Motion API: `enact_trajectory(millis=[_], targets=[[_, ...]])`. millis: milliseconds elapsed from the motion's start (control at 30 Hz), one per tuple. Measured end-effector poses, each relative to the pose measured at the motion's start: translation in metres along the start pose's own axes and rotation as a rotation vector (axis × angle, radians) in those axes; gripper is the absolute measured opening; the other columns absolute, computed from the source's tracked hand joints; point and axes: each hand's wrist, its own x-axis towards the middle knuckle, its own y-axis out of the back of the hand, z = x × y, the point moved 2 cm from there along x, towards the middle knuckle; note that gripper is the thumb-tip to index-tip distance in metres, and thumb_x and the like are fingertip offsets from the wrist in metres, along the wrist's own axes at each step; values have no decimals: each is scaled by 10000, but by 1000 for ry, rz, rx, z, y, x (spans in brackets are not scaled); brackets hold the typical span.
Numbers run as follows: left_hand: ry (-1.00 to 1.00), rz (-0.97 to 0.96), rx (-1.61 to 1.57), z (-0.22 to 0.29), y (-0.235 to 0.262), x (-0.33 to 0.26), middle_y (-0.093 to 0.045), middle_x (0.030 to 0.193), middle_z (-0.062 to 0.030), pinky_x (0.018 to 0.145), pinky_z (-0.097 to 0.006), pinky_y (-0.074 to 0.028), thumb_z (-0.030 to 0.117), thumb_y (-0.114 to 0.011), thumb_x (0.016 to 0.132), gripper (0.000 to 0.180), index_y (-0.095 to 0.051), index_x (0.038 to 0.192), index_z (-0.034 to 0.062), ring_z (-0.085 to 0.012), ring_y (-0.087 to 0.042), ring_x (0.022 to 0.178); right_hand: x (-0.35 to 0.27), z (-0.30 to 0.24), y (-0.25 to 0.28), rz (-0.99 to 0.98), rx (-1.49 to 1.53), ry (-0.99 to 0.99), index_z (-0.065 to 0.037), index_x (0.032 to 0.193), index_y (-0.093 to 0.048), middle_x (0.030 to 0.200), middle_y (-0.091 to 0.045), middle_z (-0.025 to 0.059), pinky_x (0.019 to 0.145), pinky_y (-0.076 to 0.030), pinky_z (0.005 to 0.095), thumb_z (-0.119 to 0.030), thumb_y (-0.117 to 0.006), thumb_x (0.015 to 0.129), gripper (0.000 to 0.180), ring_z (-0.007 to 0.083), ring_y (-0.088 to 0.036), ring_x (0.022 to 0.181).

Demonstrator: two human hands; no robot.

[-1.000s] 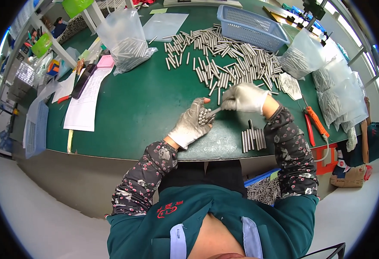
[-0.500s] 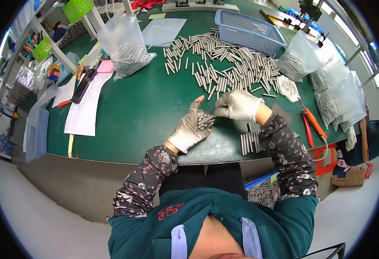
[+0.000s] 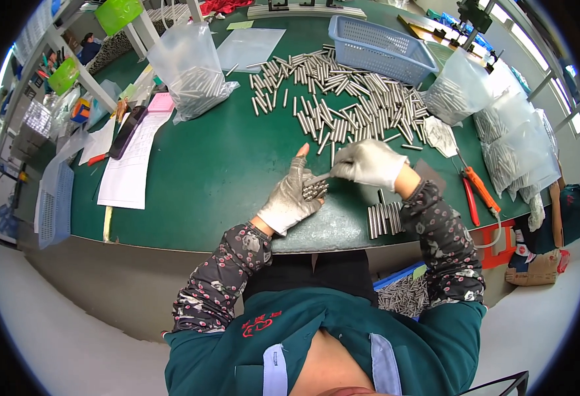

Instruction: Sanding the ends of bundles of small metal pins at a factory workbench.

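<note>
Near the front edge of the tabletop (image 3: pixel 217 158), left of a short row (image 3: pixel 384 220) of pins, my left hand (image 3: pixel 286 204) is curled round a bundle (image 3: pixel 315 191) of pins, thumb raised clear of it. My right hand (image 3: pixel 369 162) pinches one pin (image 3: pixel 319 179) by its end; the other end reaches over the bundle, though whether they touch I cannot tell. With my thumb off, I judge the bundle is held by fingers and palm alone, so one slack finger could let smooth pins slip out. A nudge from the single pin might push others out of line. Anything dropped could roll off the front edge, perhaps into the bin (image 3: pixel 393 277) below, or stray toward the heap (image 3: pixel 362 99) at the far edge. My right sleeve (image 3: pixel 443 231) is just beside the row, so a low forearm might scatter it.
</note>
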Motion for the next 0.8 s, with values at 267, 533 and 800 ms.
enact_trajectory(millis=[267,533,800], targets=[[34,-14,-47,2,-1,2,-566,810,-33,779,-276,-456,20,-657,668,990,-17,1418,105,-169,-578,754,-4,4,1,-20,45,-69,-144,887,-677,779,-643,127,703,-488,368,-380,-550,792,284,306,-618,739],[22,-36,-84,2,-2,1,-494,836,-10,744,-221,-429,-58,-629,676,996,11,1422,99,-87,-506,750,-6,13,-7,6,61,-32,-138,887,-680,770,-650,118,701,-494,364,-380,-558,794,287,300,-623,723],[38,-13,52,9,0,3,-511,905,-28,783,-246,-435,-26,-660,664,960,-93,1424,122,-110,-523,791,-8,30,-1,108,58,-53,-159,883,-683,793,-653,104,690,-498,375,-397,-533,814,290,288,-627,728]])
